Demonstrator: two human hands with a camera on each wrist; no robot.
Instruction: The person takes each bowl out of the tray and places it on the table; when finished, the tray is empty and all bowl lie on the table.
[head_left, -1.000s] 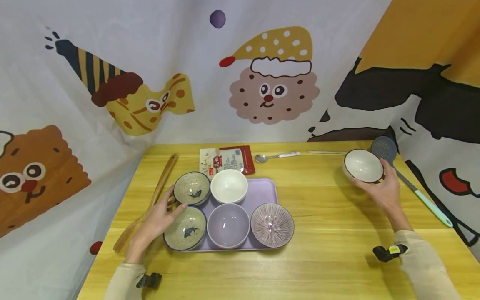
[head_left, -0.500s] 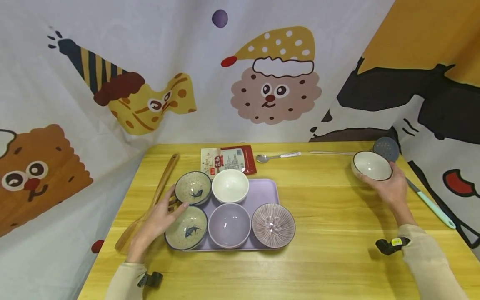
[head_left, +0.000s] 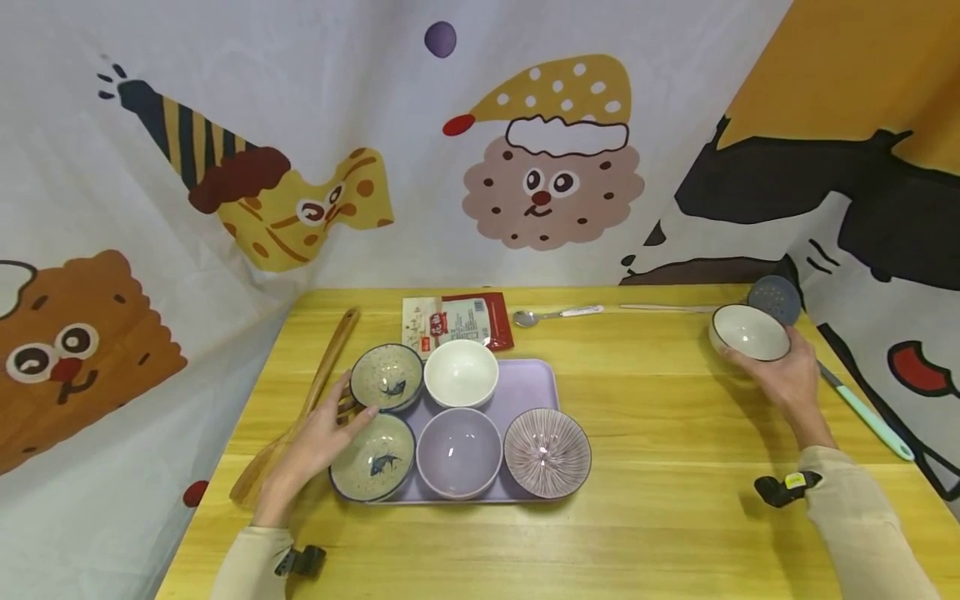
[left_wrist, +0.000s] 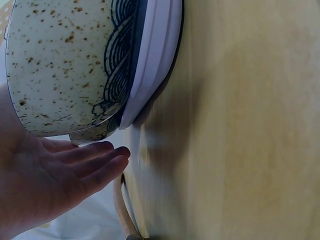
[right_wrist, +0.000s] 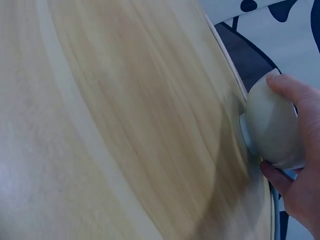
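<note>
My right hand grips a white bowl with a thin dark rim at the right of the table. In the right wrist view the bowl is tilted close over the wood. My left hand rests beside two speckled fish bowls, its fingers by the far one and its thumb reaching over the near one. The left wrist view shows the fingers extended next to the bowl's speckled wall. A plain white bowl, a lavender bowl and a striped bowl share the lilac tray.
A wooden spatula lies left of the tray. Behind it are a food packet, a spoon and a thin stick. A grey skimmer with a mint handle lies along the right edge, partly behind the right hand.
My right hand has carried the dark-rimmed white bowl a little to the right, over the skimmer's head. The left hand and the bowls on the tray have stayed in place.
</note>
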